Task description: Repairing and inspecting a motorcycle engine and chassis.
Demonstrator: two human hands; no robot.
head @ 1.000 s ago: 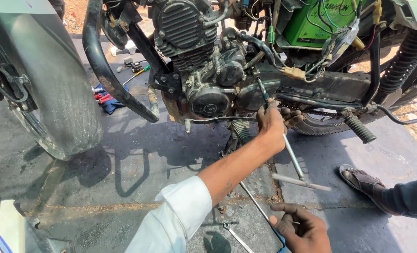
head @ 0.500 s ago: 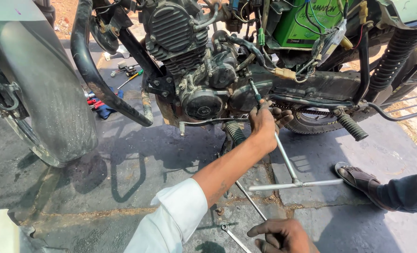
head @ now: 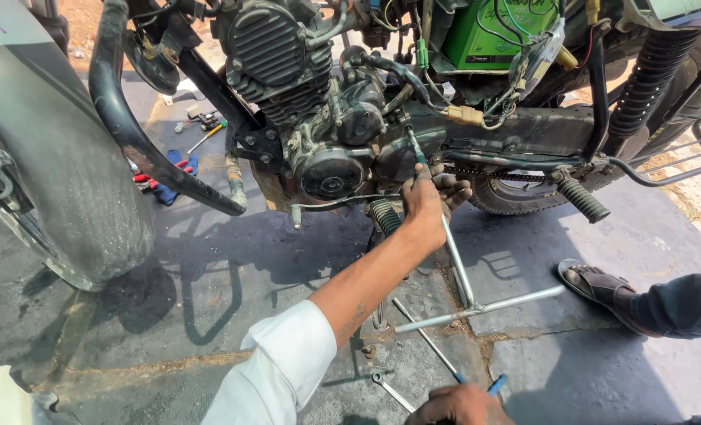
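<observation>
My left hand [head: 427,203] reaches out on a white-sleeved arm and grips the upper shaft of a long T-handle spanner [head: 459,271]. The spanner's tip goes into the side of the motorcycle engine [head: 331,118], and its cross handle lies low above the ground. At the frame's bottom edge, my right hand [head: 461,406] is curled around a thin blue-handled tool [head: 495,385] whose rod runs up and to the left. Most of that hand is cut off by the frame.
The front wheel and mudguard [head: 59,157] stand at left, with a black crash bar [head: 142,149] beside them. Loose tools [head: 169,169] lie on the ground beyond. Another person's sandalled foot [head: 598,285] rests at right. A spanner [head: 390,389] lies near my hand.
My right hand has dropped toward the bottom edge of the view. The spanner's cross handle has swung slightly. My left hand stays on the shaft.
</observation>
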